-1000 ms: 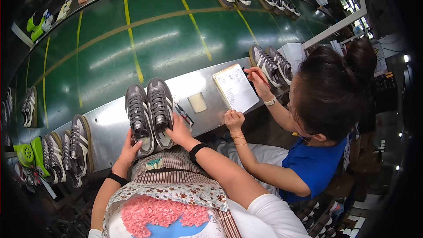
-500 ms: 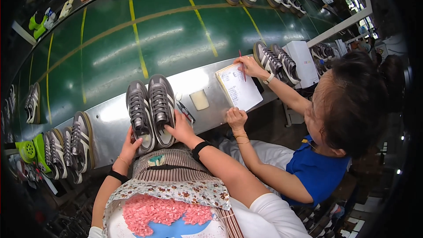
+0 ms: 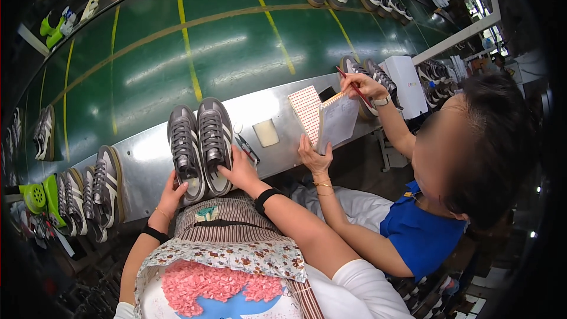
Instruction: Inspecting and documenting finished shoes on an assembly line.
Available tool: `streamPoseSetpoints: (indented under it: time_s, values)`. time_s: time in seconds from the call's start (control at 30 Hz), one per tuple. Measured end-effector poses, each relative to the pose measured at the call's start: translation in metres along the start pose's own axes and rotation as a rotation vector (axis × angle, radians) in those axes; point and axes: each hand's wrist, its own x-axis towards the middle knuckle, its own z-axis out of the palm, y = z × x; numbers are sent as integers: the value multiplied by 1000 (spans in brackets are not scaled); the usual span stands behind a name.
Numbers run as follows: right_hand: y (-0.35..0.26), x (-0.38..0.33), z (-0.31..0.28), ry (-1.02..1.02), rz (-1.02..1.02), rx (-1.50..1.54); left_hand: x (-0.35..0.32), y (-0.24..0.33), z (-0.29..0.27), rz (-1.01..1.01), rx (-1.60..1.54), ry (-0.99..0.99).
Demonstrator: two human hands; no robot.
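Observation:
Two grey lace-up sneakers with white stripes stand side by side on the metal ledge in front of me, toes pointing away. My left hand (image 3: 170, 196) is closed round the heel of the left sneaker (image 3: 185, 142), thumb at the collar. At the right sneaker (image 3: 212, 133), my right hand (image 3: 239, 171) grips the heel, its thumb over the collar opening. Parts of both heels are hidden by my fingers. Right of the shoes lie a pair of thread snips (image 3: 248, 150) and a cream rectangular pad (image 3: 266, 133).
Beyond the ledge runs a green conveyor belt (image 3: 147, 53) with yellow lines and sneaker pairs. At right, a co-worker in a blue shirt (image 3: 422, 224) holds a notebook (image 3: 339, 121) and a red pen. More sneakers (image 3: 106, 186) and a green fan (image 3: 36, 199) are at left.
My hands and the two sneakers have barely moved. The co-worker has lifted a notebook page, showing a red-patterned sheet, and moved the pen hand right.

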Motion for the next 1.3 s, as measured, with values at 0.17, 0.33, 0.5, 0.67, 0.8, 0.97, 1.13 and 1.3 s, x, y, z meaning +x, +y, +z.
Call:
streamPoseSetpoints:
  time_s: [0.17, 0.33, 0.5, 0.67, 0.8, 0.97, 1.13, 1.3]
  values:
    - [3, 7, -20, 389, -281, -98, 1, -1, 2, 1, 3, 18]
    - [23, 41, -38, 537, 35, -246, 1, 1, 2, 24, 29, 11]
    - [28, 32, 1, 373, 41, -404, 6, -5, 5, 52, 158, 127]
    - [21, 25, 32, 503, 13, -376, 9, -15, 9, 249, 413, 304]
    - [18, 22, 42, 431, 34, -343, 9, -18, -1, 284, 467, 327]
    - [19, 19, 49, 483, -18, -269, 13, -27, -5, 303, 470, 335]
    - [18, 19, 54, 480, 9, -210, 12, -38, -2, 236, 396, 372]
    - [21, 20, 51, 401, -43, -237, 12, -43, -6, 202, 394, 369]
